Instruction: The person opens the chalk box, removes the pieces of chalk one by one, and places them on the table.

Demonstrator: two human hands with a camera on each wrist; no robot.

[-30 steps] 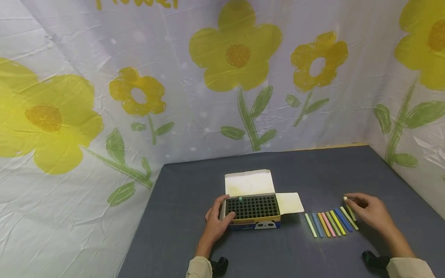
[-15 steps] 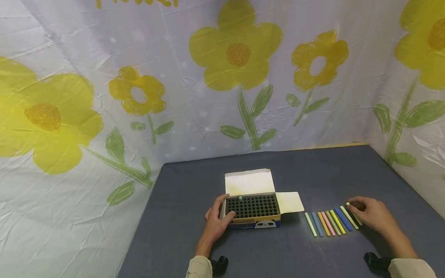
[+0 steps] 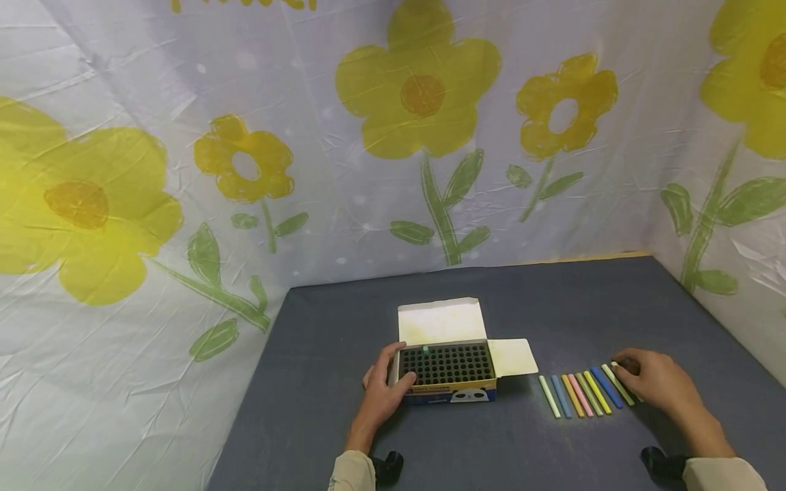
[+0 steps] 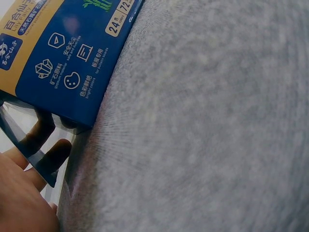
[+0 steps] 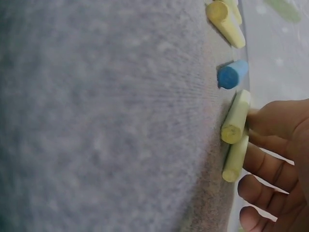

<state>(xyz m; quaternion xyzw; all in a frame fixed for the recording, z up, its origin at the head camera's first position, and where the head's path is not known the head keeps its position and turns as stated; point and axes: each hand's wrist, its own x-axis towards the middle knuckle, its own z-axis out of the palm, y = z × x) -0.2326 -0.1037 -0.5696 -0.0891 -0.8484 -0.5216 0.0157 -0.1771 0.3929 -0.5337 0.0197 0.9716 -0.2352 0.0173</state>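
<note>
My left hand (image 3: 381,395) grips the left end of an open chalk box (image 3: 451,392), its thumb over the front edge. Inside, a black holder with rows of round holes has one green chalk (image 3: 426,349) in its back row. At the right end of a slanted row of chalk sticks, my right hand (image 3: 663,385) pinches a pale yellow-green chalk (image 5: 236,162) low at the table. Most of that stick is hidden by the hand in the head view. Close beside it lies another pale yellow chalk (image 5: 235,123), with a blue chalk (image 3: 606,387) further left.
White lid flaps stand out from the box, one behind it (image 3: 442,322) and a side flap (image 3: 512,358) to its right. Several coloured chalks, such as a pink chalk (image 3: 580,395), lie between box and right hand. A flower-printed curtain (image 3: 344,225) borders the dark table (image 3: 344,320).
My right hand has lowered the chalk and brought it alongside the row's right end, nearly parallel to the neighbouring stick. The left hand and the box have stayed in place.
</note>
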